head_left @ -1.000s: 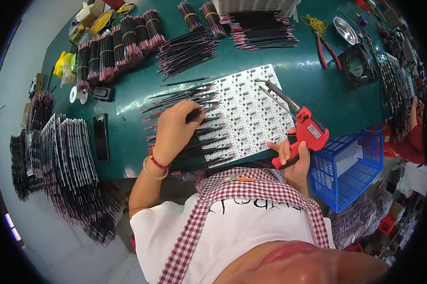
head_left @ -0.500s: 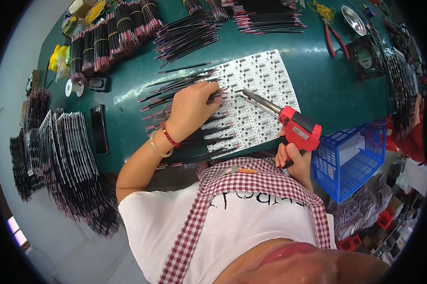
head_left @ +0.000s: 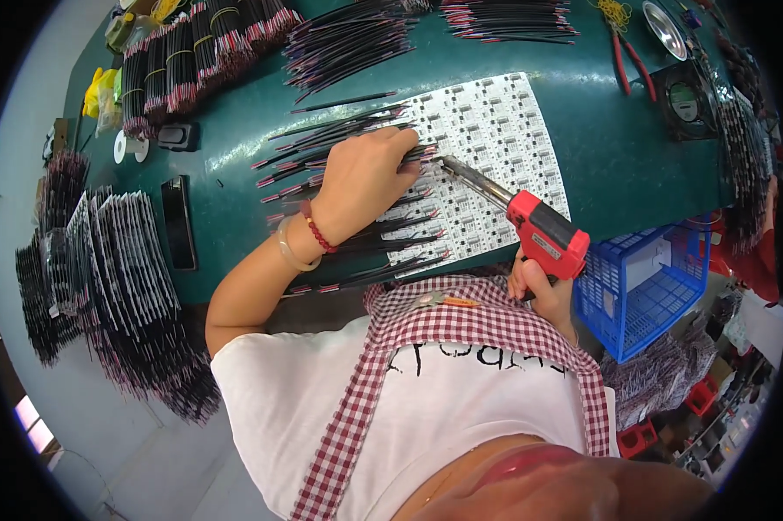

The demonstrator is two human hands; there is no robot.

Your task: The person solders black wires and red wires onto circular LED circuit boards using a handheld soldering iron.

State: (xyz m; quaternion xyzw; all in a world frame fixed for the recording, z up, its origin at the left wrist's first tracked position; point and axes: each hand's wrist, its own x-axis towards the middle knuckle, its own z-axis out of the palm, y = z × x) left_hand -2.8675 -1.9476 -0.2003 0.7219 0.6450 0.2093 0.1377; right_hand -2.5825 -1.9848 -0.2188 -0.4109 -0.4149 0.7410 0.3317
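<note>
A white circuit board panel (head_left: 495, 130) with rows of small printed boards lies on the table in front of me. Along its left side, several black cables (head_left: 330, 130) with red ends rest with their tips on the panel. My left hand (head_left: 365, 178) is closed in a pinch on a black cable (head_left: 419, 153), whose stripped end lies on the panel. In my right hand (head_left: 543, 291) is a red and black soldering gun (head_left: 548, 234), gripped by its handle. Its metal tip points left and meets the panel by the cable end; whether they touch is hard to tell.
Bundles of cables (head_left: 180, 74) and loose cable piles (head_left: 348, 43) fill the table's far side. Red-handled pliers (head_left: 632, 65) and a black fan (head_left: 685, 102) sit far right. A phone (head_left: 179, 224) lies left. Below the right edge is a blue crate (head_left: 643, 286).
The soldering gun's tip has come closer to my left fingertips and the cable end. My left hand keeps its pinch. The whole view has shifted slightly.
</note>
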